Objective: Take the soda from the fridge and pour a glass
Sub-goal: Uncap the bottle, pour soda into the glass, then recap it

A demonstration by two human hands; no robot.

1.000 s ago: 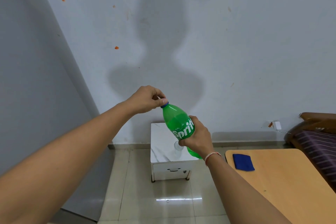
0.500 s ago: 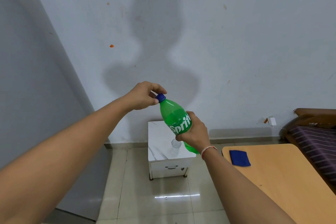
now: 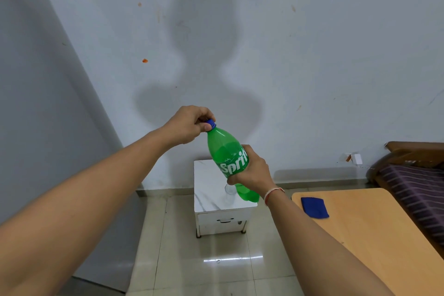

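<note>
Right hand: the right hand (image 3: 252,172), just below frame centre, wraps its fingers round the labelled middle of the green plastic soda bottle (image 3: 229,161) and holds it in the air, tilted with its neck toward the upper left.
Left hand: the left hand (image 3: 189,126), at frame centre, pinches the small blue screw cap (image 3: 211,123) between thumb and fingers.
Glass: a clear drinking glass (image 3: 230,191) stands on the white marble-topped side table (image 3: 209,185), below centre, partly hidden by the bottle, and looks empty.
Done: the bottle is out of the fridge and brought above the table.
Left: the cap looks seated on the neck, so unscrewing, pouring and filling the glass all appear to remain.
</note>
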